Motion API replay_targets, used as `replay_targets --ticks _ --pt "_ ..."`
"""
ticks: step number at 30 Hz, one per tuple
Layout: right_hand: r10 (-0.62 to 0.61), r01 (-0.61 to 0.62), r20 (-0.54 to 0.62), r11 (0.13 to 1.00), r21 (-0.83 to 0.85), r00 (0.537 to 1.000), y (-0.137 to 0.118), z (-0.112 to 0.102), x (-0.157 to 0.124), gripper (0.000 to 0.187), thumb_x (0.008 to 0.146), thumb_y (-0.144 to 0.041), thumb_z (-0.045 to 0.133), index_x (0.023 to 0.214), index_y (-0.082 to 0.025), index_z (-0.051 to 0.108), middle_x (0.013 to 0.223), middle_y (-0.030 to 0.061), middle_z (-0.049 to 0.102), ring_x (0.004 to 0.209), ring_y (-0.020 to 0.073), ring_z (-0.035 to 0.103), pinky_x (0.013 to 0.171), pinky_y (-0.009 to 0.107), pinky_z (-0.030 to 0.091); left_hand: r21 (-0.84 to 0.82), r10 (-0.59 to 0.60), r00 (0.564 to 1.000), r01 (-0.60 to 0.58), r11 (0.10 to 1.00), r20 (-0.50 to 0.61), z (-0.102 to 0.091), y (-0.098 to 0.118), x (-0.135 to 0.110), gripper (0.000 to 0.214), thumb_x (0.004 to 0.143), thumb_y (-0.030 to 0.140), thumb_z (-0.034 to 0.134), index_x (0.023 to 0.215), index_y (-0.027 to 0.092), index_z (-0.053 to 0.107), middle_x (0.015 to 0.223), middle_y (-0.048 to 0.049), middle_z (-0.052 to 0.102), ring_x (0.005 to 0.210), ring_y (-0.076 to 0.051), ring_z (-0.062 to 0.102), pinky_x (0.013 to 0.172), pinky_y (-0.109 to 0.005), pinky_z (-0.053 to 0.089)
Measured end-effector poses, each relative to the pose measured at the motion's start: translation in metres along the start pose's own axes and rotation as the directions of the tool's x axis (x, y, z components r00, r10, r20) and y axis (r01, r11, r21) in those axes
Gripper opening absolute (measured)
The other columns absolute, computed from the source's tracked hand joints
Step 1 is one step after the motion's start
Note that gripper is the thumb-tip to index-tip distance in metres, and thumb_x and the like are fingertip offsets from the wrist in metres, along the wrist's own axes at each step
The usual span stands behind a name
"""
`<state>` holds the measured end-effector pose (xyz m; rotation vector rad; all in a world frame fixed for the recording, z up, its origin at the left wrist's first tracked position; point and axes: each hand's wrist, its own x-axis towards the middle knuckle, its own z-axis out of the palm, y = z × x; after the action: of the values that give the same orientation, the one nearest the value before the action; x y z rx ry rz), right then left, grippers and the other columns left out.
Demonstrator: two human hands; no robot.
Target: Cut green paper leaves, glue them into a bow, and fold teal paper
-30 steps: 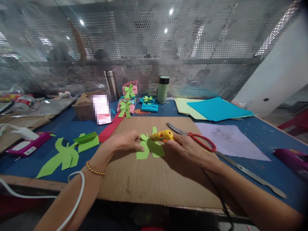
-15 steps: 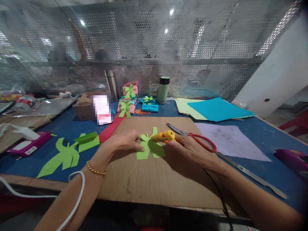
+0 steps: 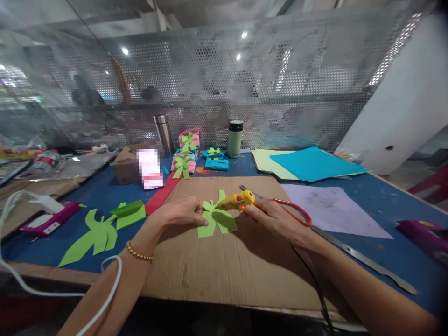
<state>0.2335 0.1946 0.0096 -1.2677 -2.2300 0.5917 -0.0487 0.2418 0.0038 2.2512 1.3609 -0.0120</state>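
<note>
A yellow glue gun (image 3: 235,200) is gripped in my right hand (image 3: 271,217), its nozzle over the middle of a green paper bow (image 3: 226,221). My left hand (image 3: 185,213) presses thumb and fingers together at the bow's left edge, pinching the paper against the cardboard sheet (image 3: 196,270). The bow lies flat, with two wide tails toward me. A small orange light glows on the gun, and a black cord runs back from beneath my right wrist. Red-handled scissors (image 3: 296,212) lie just beyond my right hand, partly hidden by it.
A metal blade (image 3: 371,264) lies on the right beside purple paper (image 3: 336,210). Blue sheets (image 3: 315,163) are stacked behind. More green paper cutouts (image 3: 98,235), a purple power strip (image 3: 52,221) and a phone (image 3: 150,168) are on the left. A green tumbler (image 3: 235,140) and a steel flask (image 3: 163,135) stand at the back.
The camera view has tilted up slightly, so the table sits lower. Both hands, the glue gun and the bow keep nearly the same places relative to each other.
</note>
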Motion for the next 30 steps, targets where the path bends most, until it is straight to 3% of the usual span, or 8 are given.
replay_targets --ticks 3,7,10,12,19,24,28,30 --pt "-0.004 0.005 -0.022 1.0 0.025 1.0 0.0 0.001 0.001 0.039 0.1 -0.046 0.039 0.104 -0.023 0.07 0.096 0.0035 0.073 0.083 0.023 0.065 0.076 0.033 0.045 -0.044 0.031 0.999 -0.032 0.999 -0.017 -0.007 0.001 -0.006 0.035 0.08 0.046 0.058 0.06 0.019 0.051 0.059 0.0031 0.047 0.056 -0.012 0.041 0.052 -0.028 0.024" --pt "0.065 -0.065 -0.027 0.998 0.01 0.998 -0.002 -0.004 0.001 0.043 0.101 -0.047 0.038 0.085 -0.02 0.068 0.08 0.0034 0.068 0.074 0.0205 0.062 0.071 0.032 0.044 0.01 0.065 0.948 -0.065 0.998 -0.311 -0.032 0.006 -0.008 0.027 0.087 0.03 0.044 0.072 0.017 0.062 0.075 -0.003 0.064 0.069 -0.015 0.053 0.061 -0.027 0.035" --pt "0.022 -0.021 -0.01 0.999 0.048 1.0 -0.003 -0.003 -0.001 0.04 0.101 -0.046 0.037 0.093 -0.021 0.068 0.085 0.0026 0.069 0.076 0.0203 0.061 0.07 0.032 0.044 0.119 0.049 0.888 0.007 0.993 -0.458 -0.052 0.017 0.006 0.031 0.089 0.025 0.041 0.084 0.016 0.07 0.089 -0.0083 0.07 0.08 -0.019 0.059 0.07 -0.029 0.039" --pt "-0.011 0.011 0.012 0.997 0.074 1.0 -0.004 0.001 -0.002 0.038 0.102 -0.044 0.037 0.098 -0.022 0.067 0.09 0.0028 0.07 0.08 0.021 0.062 0.073 0.032 0.044 0.161 0.028 0.874 0.058 0.985 -0.485 -0.06 0.027 0.025 0.032 0.088 0.022 0.041 0.088 0.015 0.072 0.093 -0.0103 0.072 0.085 -0.021 0.06 0.073 -0.03 0.04" --pt "-0.036 0.035 0.018 0.998 0.059 0.999 -0.006 0.007 -0.003 0.038 0.102 -0.042 0.037 0.097 -0.019 0.067 0.096 0.0059 0.071 0.086 0.0228 0.063 0.079 0.034 0.046 0.117 0.022 0.955 0.014 0.993 -0.297 -0.044 0.038 0.086 0.02 0.079 0.026 0.057 0.077 0.015 0.073 0.078 -0.0077 0.071 0.073 -0.019 0.061 0.066 -0.027 0.041" --pt "-0.004 0.003 -0.026 1.0 -0.011 1.0 0.006 0.001 -0.003 0.042 0.102 -0.046 0.034 0.095 -0.02 0.067 0.079 0.0033 0.068 0.07 0.0207 0.06 0.064 0.031 0.042 0.014 0.088 0.986 -0.086 0.996 -0.141 -0.031 0.03 0.101 0.026 0.072 0.04 0.069 0.084 0.016 0.071 0.075 -0.0024 0.066 0.067 -0.016 0.059 0.057 -0.024 0.04" --pt "-0.037 0.038 0.02 0.999 -0.014 0.999 0.006 -0.002 -0.004 0.043 0.102 -0.047 0.034 0.094 -0.021 0.066 0.077 0.002 0.066 0.068 0.0195 0.059 0.06 0.029 0.039 -0.078 0.145 0.987 -0.15 0.986 -0.07 -0.024 0.026 0.109 0.043 0.064 0.028 0.075 0.104 0.019 0.063 0.087 -0.0005 0.065 0.064 -0.013 0.059 0.054 -0.022 0.042" --pt "-0.042 0.042 0.029 0.999 -0.001 0.999 0.002 -0.004 -0.005 0.043 0.102 -0.049 0.034 0.094 -0.022 0.066 0.077 0.0017 0.066 0.068 0.0195 0.059 0.06 0.029 0.039 -0.12 0.162 0.986 -0.164 0.979 -0.031 -0.02 0.024 0.113 0.044 0.064 0.025 0.074 0.105 0.02 0.06 0.086 0.0004 0.064 0.06 -0.012 0.058 0.051 -0.023 0.042"
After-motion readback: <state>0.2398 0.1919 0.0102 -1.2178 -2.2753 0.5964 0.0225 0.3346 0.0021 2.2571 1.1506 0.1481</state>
